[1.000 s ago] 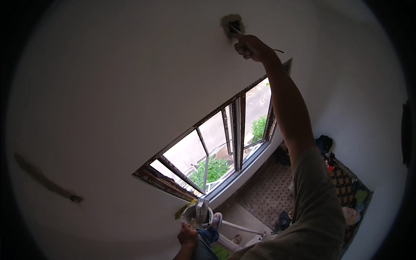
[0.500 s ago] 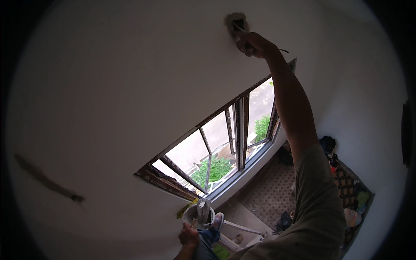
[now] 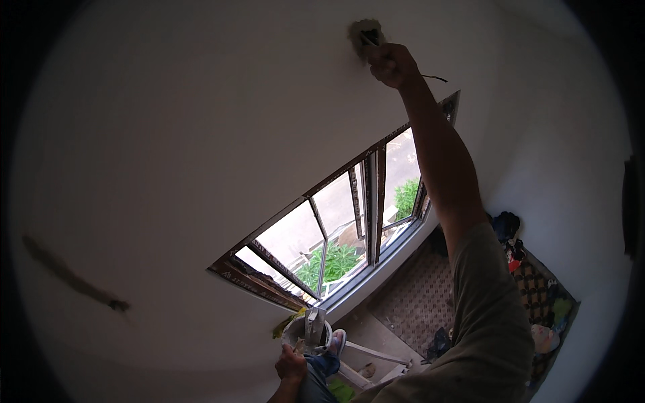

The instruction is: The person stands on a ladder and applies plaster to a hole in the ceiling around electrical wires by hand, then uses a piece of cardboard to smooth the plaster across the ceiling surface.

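R hand is closed round thin tool, w/ tip held at wall hole. L hand is placed by bucket, fingers bent; obj. gripped, if any, can't be determined.

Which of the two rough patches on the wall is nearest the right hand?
The compact patch around the dark opening, above the window; the right hand is at it. The other, a long streak, lies far left.
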### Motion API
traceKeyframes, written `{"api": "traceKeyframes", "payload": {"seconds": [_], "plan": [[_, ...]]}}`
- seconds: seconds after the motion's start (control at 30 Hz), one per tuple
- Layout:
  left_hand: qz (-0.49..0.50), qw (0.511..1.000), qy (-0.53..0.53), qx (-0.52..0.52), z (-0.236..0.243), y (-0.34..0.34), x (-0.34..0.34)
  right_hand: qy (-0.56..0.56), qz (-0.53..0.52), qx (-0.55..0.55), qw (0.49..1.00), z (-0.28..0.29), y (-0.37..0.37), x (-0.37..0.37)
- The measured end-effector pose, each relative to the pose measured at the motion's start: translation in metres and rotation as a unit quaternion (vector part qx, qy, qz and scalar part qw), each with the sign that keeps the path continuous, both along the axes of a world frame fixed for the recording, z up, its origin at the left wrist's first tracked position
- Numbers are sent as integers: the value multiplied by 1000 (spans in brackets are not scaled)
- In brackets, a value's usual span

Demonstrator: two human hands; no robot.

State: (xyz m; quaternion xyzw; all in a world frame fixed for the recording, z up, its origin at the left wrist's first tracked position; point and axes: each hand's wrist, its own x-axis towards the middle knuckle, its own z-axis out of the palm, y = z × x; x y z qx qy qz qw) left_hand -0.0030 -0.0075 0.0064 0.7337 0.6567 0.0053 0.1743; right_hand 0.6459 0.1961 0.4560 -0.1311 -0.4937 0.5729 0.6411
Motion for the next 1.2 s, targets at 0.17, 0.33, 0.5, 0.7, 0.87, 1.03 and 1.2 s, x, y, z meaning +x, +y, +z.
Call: {"api": "traceKeyframes", "payload": {"seconds": [0.17,0.33,0.5,0.7,0.87,1.03,1.2], "plan": [[-7,1000,-7,1,-1,0,4,73,57,31,995,-4,3,24],[-2,1000,16,4,-1,-1,-2,91,-87,54,991,-2,-12,5],[-3,1000,0,9,1,-2,-4,-104,-449,-17,887,-5,-42,-37],[-2,1000,-3,5,2,-2,-3,-190,-508,9,840,-17,-39,-44],[-5,1000,-3,3,-2,-1,-5,-213,-517,-4,829,-14,-34,-40],[2,1000,1,-1,-2,0,-4,-306,-507,-5,806,4,-46,-58],[-7,1000,-6,6,0,-1,0,-288,-532,-12,796,9,-36,-45]]}}
